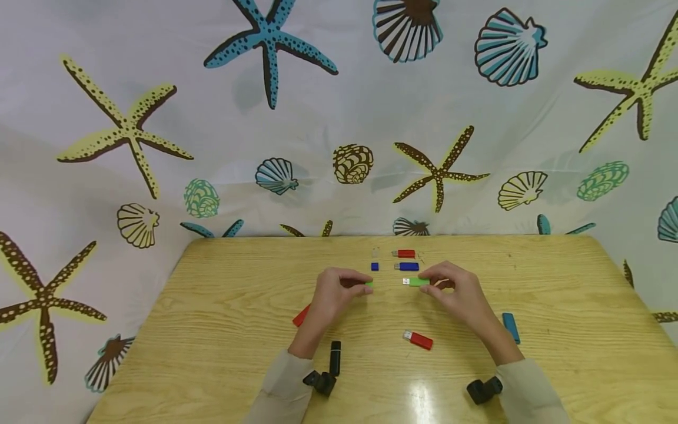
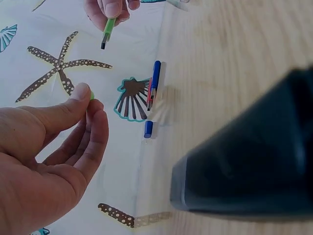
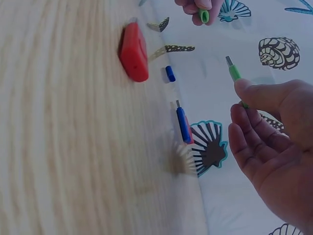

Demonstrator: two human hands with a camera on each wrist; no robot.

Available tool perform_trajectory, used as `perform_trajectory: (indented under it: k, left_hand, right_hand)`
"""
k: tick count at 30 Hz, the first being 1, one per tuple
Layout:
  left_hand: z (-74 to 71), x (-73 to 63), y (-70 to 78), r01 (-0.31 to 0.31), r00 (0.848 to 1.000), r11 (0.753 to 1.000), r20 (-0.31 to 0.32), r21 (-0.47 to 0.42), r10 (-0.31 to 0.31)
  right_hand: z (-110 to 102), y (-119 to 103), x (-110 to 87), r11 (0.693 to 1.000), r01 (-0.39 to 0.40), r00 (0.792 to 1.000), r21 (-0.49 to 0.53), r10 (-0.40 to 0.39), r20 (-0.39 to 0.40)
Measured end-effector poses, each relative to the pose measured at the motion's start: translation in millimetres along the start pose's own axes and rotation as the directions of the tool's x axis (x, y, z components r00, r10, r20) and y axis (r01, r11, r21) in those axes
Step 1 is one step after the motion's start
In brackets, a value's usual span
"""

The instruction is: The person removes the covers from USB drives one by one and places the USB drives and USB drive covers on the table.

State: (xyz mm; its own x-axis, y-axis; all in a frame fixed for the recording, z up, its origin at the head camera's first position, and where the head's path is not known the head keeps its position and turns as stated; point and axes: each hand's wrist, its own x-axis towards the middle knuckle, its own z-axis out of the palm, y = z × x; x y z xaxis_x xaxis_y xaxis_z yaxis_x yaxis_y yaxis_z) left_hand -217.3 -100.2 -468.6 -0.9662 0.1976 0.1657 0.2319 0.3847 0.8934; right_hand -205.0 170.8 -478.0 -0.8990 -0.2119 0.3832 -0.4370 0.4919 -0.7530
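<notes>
In the head view my left hand (image 1: 333,291) pinches a small green cap (image 1: 369,285) between thumb and fingertips. Across from it, my right hand (image 1: 458,288) pinches the back end of a green USB flash drive (image 1: 415,282), its metal plug pointing left at the cap. A gap separates the two; the right wrist view shows the cap's hollow opening (image 3: 204,16). Just beyond the hands lie a blue cap (image 1: 375,267) and an uncapped blue flash drive (image 1: 409,267). Behind these sit an uncapped red flash drive (image 1: 405,254) and a small pale piece (image 1: 375,252).
Nearer on the wooden table (image 1: 222,365) lies another uncapped red drive (image 1: 418,340). A black stick (image 1: 335,356) and a partly covered red piece (image 1: 301,316) are by the left forearm; a teal stick (image 1: 511,328) is by the right. Patterned cloth (image 1: 318,123) rises behind the table.
</notes>
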Motion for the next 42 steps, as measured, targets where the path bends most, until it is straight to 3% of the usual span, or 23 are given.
perform_trajectory:
  k: [7, 16, 21, 33, 42]
  left_hand:
    - [3.0, 10.7, 0.0, 0.012, 1.0, 0.996, -0.012, 0.086, -0.011]
    - [8.1, 22.4, -6.9, 0.035, 0.999, 0.996, 0.004, 0.076, -0.036]
    - [11.8, 27.6, -10.1, 0.042, 0.999, 0.991, -0.001, 0.124, -0.042]
    - [21.2, 40.7, -13.3, 0.118, 0.992, 0.962, 0.022, 0.245, -0.127]
    - [26.4, 46.0, -13.6, 0.152, 0.986, 0.936, 0.022, 0.316, -0.167]
  right_hand:
    - [5.9, 10.5, 7.4, 0.999, -0.038, 0.999, -0.007, 0.038, 0.016]
    - [11.5, 20.6, 13.9, 0.997, -0.074, 0.997, 0.008, 0.073, 0.022]
    - [13.0, 21.9, 18.1, 0.996, -0.092, 0.995, 0.003, 0.091, 0.033]
    - [20.3, 30.6, 26.2, 0.983, -0.181, 0.98, -0.014, 0.182, 0.084]
    - [24.3, 30.3, 30.8, 0.979, -0.2, 0.972, -0.038, 0.203, 0.115]
